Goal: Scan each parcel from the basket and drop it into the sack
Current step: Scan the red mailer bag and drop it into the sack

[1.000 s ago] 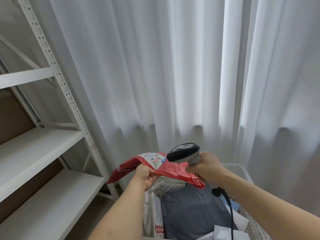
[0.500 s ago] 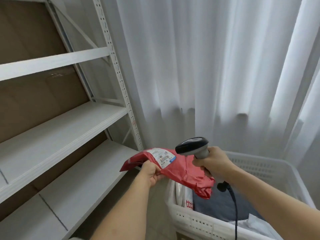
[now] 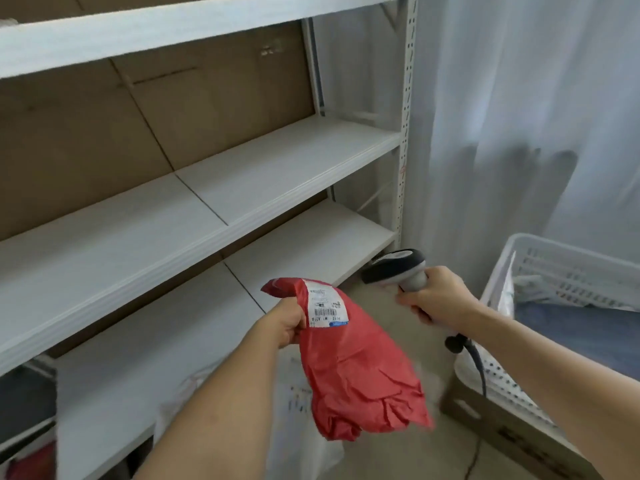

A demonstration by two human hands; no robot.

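One red parcel [image 3: 349,358] has been swung left off the basket [image 3: 568,268] — gripped by left hand [image 3: 287,322]; scanner [image 3: 398,268] clasped in right hand [image 3: 433,294] — sack drop judged next.

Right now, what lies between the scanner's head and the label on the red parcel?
In the head view, nothing: only bare floor shows behind the gap between the scanner and the label on the red parcel.

Beige floor [image 3: 388,334], cardboard box [image 3: 502,431] on it, white shelving [image 3: 277,168] alongside
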